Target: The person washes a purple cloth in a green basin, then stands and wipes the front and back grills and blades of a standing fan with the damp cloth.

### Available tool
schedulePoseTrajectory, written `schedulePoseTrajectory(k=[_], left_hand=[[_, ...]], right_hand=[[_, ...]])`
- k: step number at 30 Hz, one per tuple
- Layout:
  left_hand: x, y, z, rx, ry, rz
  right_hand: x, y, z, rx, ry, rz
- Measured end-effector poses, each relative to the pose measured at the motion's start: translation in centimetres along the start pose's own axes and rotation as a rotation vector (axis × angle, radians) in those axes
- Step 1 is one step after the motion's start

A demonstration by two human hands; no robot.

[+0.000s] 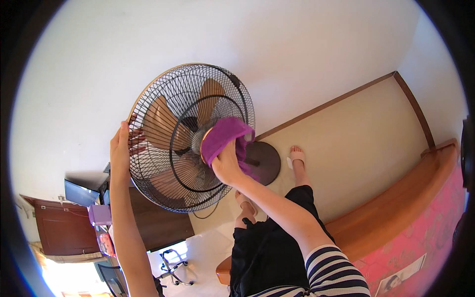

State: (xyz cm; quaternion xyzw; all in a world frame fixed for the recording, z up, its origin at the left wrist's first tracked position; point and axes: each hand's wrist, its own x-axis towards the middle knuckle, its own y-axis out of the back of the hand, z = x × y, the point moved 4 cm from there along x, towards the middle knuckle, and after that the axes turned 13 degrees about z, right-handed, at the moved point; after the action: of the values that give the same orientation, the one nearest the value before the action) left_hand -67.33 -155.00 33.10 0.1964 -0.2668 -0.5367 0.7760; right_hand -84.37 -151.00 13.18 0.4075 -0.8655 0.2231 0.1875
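A pedestal fan stands before me, its wire grille [159, 182] filling the middle of the view with brown blades [163, 122] behind the mesh. My left hand [121, 148] grips the left rim of the grille, its fingers showing through the wires on the far side. In my right hand [226, 165] is a purple cloth [226, 135], pressed against the round hub cap [203, 145] at the grille's centre. Most of the cap is hidden by the cloth. The fan's round dark base [267, 163] rests on the floor beyond my right hand.
A dark wooden desk [159, 219] is at lower left, with a monitor [79, 192] and a purple box [99, 215] near it. An office chair's wheeled base [173, 265] stands below. At right runs a wooden bed frame [386, 208] with pink bedding [408, 241]. A cable [209, 215] crosses the floor.
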Motion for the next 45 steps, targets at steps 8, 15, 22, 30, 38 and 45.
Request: schedulePoseTrajectory(k=[8, 15, 22, 30, 38, 45], left_hand=[[1.9, -3.3, 3.4, 0.109, 0.028, -0.040], [2.1, -0.9, 0.3, 0.038, 0.024, -0.052], [2.1, -2.2, 2.3, 0.103, 0.013, -0.038], [2.5, -2.0, 2.0, 0.036, 0.045, -0.054], [3.5, -3.0, 1.5, 0.012, 0.037, -0.041], [2.1, -4.2, 2.5, 0.159, -0.014, 0.032]], right_hand=[[7.2, 0.3, 7.9, -0.124, -0.392, 0.194], [8.3, -1.0, 1.0, -0.108, 0.130, 0.184], [10.5, -0.8, 5.5, -0.166, -0.186, 0.118], [2.4, -1.5, -7.4, -0.070, 0.299, -0.417], [1.0, -4.4, -13.3, 0.016, 0.656, -0.473], [-0.3, 1.0, -1.8, 0.030, -0.111, -0.087]])
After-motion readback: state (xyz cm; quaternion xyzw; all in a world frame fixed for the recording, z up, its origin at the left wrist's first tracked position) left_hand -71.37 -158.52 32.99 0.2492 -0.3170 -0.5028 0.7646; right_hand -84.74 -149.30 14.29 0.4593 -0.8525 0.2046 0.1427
